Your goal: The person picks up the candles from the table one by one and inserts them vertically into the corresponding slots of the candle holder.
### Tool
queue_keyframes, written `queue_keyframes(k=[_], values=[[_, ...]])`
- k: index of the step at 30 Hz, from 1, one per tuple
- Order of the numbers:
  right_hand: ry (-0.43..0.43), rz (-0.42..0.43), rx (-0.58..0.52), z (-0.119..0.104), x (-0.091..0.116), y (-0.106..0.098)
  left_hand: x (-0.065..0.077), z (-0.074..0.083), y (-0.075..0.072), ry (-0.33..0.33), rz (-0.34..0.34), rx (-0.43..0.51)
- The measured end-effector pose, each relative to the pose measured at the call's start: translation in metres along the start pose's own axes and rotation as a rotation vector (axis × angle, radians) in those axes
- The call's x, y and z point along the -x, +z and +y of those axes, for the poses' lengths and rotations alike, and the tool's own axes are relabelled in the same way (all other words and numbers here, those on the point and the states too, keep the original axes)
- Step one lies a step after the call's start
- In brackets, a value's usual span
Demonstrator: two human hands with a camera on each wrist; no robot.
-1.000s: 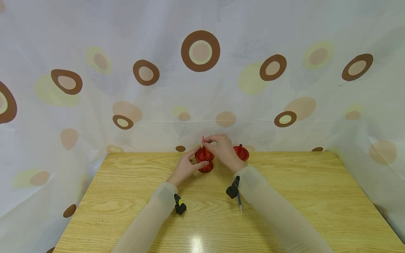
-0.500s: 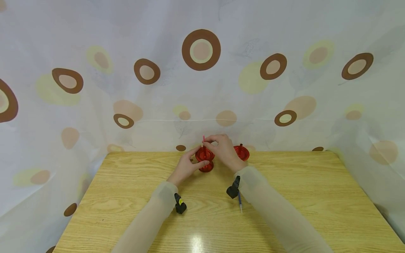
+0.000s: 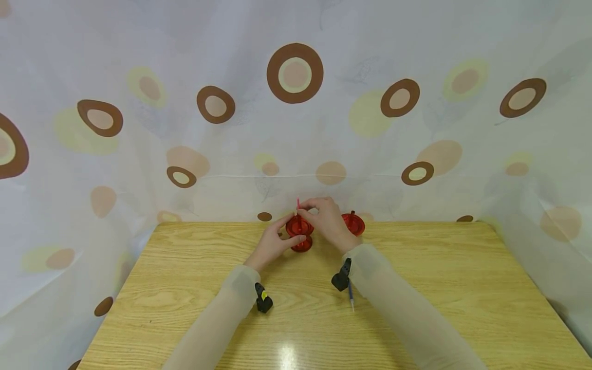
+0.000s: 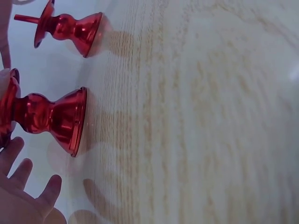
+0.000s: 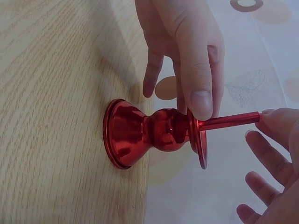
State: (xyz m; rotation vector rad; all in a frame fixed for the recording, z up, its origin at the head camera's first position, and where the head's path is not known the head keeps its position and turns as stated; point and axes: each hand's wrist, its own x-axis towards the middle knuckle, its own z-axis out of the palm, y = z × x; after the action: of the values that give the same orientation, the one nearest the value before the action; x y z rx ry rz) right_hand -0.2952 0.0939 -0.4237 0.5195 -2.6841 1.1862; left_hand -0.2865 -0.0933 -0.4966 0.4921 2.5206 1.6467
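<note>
A shiny red candle holder [image 5: 126, 135] stands upright on the wooden table, with a flared foot, a round stem, a dish and a thin tube on top. My left hand [image 3: 272, 243] grips its dish, thumb on the near side and fingers round the far side. Above the tube, my right hand [image 3: 328, 221] pinches a thin pink stick [image 3: 298, 201] between thumb and forefinger. Its lower end is hidden by the fingertips, which sit right at the tube's top. In the right wrist view the other right fingers are spread below the tube.
A second red candle holder [image 3: 353, 224] stands to the right, partly behind the right hand. A blue pen-like tool [image 3: 351, 294] with a pale tip lies partly under the right forearm. A patterned curtain [image 3: 296, 133] hangs along the table's [image 3: 439, 267] back edge.
</note>
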Motion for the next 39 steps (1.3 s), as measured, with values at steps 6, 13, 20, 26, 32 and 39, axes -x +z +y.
queue_keyframes(k=[6, 13, 20, 26, 32, 39], values=[[0.039, -0.014, 0.005, 0.002, 0.001, 0.000, 0.001, 0.000, 0.000, -0.006, -0.005, 0.014], [0.019, -0.005, 0.016, 0.001, 0.005, -0.005, 0.002, 0.000, 0.000, -0.008, 0.002, 0.029], [-0.014, 0.008, 0.044, -0.005, 0.011, -0.012, 0.002, -0.001, 0.001, 0.002, 0.016, 0.026], [-0.072, 0.040, 0.058, -0.004, 0.014, -0.016, 0.002, 0.000, 0.000, 0.010, 0.016, 0.030], [-0.090, 0.036, 0.060, -0.003, 0.019, -0.019, 0.003, -0.001, -0.001, 0.029, 0.012, 0.034], [-0.088, 0.034, 0.060, -0.003, 0.026, -0.023, 0.006, 0.002, -0.004, 0.034, 0.012, 0.036]])
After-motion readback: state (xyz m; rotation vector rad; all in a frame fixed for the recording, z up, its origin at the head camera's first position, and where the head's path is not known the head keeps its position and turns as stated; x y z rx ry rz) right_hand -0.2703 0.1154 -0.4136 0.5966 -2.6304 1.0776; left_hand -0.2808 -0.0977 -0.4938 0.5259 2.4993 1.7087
